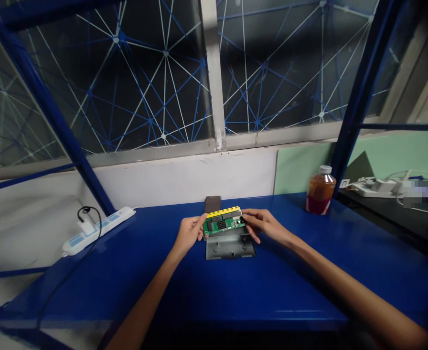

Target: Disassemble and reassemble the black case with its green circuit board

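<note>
Between my two hands is a green circuit board (224, 223) with a yellow strip of connectors along its far edge. My left hand (192, 229) pinches its left end, thumb on top. At the other end, my right hand (263, 223) grips the board's right edge, with some fingers hanging lower. Below the board, a grey plastic casing half (230, 248) lies on the blue table (155, 287), its inner side facing up. Behind the board sits a dark brown flat box-like object (213, 202), partly hidden.
A white power strip (100, 231) with a plugged-in adapter and black cable lies at the left. On the right stands a bottle of amber drink (320, 190). Blue metal posts (360, 97) rise at both sides. Beyond the right post, cables and white devices lie on a black surface (378, 209).
</note>
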`<state>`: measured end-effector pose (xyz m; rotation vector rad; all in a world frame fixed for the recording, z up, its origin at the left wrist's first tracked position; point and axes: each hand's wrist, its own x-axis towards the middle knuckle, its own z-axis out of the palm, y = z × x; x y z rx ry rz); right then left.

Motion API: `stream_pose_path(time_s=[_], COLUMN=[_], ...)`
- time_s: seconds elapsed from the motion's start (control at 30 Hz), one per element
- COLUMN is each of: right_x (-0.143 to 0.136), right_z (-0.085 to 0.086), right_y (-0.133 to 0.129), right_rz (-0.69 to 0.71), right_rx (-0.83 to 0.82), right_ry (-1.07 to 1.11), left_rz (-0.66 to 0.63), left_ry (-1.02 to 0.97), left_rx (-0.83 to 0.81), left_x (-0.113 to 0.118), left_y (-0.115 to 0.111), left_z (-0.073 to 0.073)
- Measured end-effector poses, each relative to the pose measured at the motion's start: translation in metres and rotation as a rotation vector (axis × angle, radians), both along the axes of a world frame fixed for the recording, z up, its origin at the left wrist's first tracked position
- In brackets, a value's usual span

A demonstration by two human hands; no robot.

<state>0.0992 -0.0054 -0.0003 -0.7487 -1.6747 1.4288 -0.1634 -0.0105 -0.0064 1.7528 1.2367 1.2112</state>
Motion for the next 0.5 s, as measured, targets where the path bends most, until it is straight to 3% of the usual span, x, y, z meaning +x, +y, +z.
stream_pose_path(time_s=[0.5], right_x=[-0.0004], right_z=[0.0084], right_y=[-0.0096], right_rz=[-0.007], right_rx=[-0.026], right_ry=[0.071], left_rz=[-0.038], left_ry=[-0.128], left_rx=[-0.129], left_x=[-0.0019], left_y=[0.0003], left_z=[-0.0010])
